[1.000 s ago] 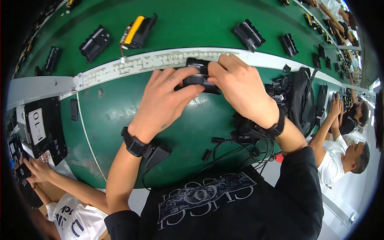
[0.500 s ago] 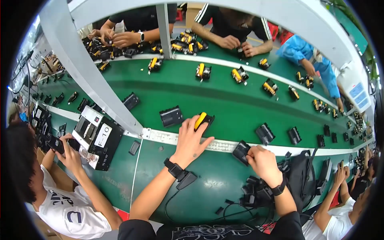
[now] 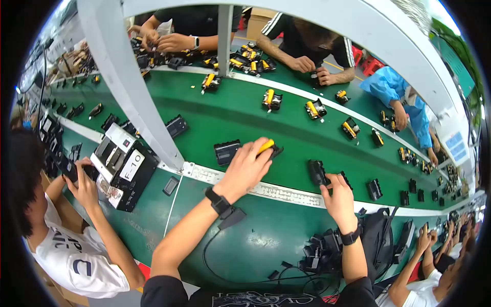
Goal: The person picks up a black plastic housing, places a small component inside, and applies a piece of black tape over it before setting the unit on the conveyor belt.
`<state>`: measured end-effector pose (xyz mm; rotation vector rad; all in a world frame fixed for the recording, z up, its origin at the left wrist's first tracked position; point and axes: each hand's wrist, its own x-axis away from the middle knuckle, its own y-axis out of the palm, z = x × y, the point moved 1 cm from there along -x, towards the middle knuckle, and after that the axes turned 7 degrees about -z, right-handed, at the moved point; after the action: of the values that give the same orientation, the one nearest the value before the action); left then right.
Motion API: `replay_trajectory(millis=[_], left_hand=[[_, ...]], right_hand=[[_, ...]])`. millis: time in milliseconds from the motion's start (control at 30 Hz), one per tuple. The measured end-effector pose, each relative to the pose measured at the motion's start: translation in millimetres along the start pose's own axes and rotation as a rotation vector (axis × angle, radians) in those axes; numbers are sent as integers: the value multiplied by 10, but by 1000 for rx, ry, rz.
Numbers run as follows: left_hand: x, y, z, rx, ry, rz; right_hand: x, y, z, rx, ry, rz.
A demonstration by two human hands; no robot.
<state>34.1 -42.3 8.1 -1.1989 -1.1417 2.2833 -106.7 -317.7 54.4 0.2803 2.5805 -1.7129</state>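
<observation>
My left hand (image 3: 249, 166) reaches over the green conveyor belt, fingers curled over a black part with a yellow cylinder (image 3: 266, 147); the palm side is hidden. Just left of it lies a black plastic housing (image 3: 225, 152), partly behind the hand. My right hand (image 3: 338, 198) is at the belt's near edge, thumb and fingers closed on the lower end of a ribbed black battery housing (image 3: 317, 171). Behind those fingers another black housing (image 3: 347, 178) shows in part. One more housing (image 3: 375, 189) lies farther right.
A white-and-black box machine (image 3: 123, 166) stands left, beside a grey frame post (image 3: 138, 97). Black parts (image 3: 322, 250), cables and a black bag (image 3: 377, 235) lie at right. A cable runs from my left wrist strap (image 3: 221, 207). Co-workers sit opposite and on both sides.
My right hand has moved forward with its black housing, from the near rail onto the belt. My left hand has shifted slightly, still over the part with the yellow cylinder. The view has tilted.
</observation>
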Motion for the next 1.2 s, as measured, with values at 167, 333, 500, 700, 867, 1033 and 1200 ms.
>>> replay_trajectory(millis=[167, 333, 500, 700, 867, 1033, 1200], left_hand=[[-314, -248, -611, -129, -84, 54], [-534, -463, -1557, -254, -298, 24], [-687, -242, -2286, -684, -678, -33], [-653, -185, -2546, -822, -909, -79], [-512, -62, -2452, -733, -848, 35], [-490, -150, -1749, -386, -410, 299], [-262, -393, -613, -42, -317, -230]], right_hand=[[360, -125, 130, 86, -83, -33], [756, -462, 505, 304, -9, -105], [951, -423, 609, 295, 220, -235], [960, -401, 580, 223, 328, -302], [989, -469, 459, 275, 150, -250], [928, -370, 446, 248, 190, -339], [949, -335, 406, 228, 117, -299]])
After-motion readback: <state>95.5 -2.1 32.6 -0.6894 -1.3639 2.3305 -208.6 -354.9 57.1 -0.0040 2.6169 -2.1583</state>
